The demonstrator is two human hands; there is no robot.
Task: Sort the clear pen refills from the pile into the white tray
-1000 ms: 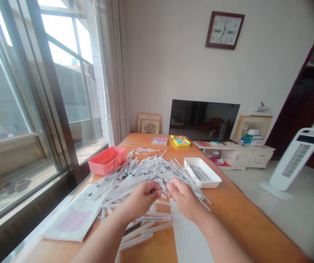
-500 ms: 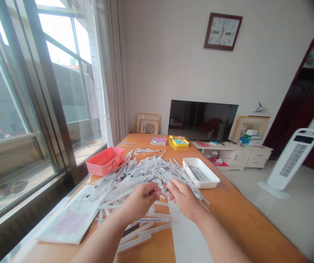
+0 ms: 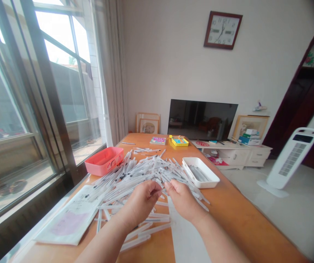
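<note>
A big heap of clear plastic pens covers the middle of the orange wooden table. My left hand and my right hand hover over the near side of the heap, fingertips almost meeting. Both are pinched closed on a small part I cannot make out, held between them. A white tray with several pen parts in it lies just right of the heap. A pink tray sits at the heap's left.
Printed paper sheets lie at the near left and a white sheet under my right forearm. A yellow box and a colourful booklet sit at the far end. Window at left; TV and white fan heater beyond.
My two hands have drawn slightly closer together, fingertips nearer each other. The view has shifted a little.
</note>
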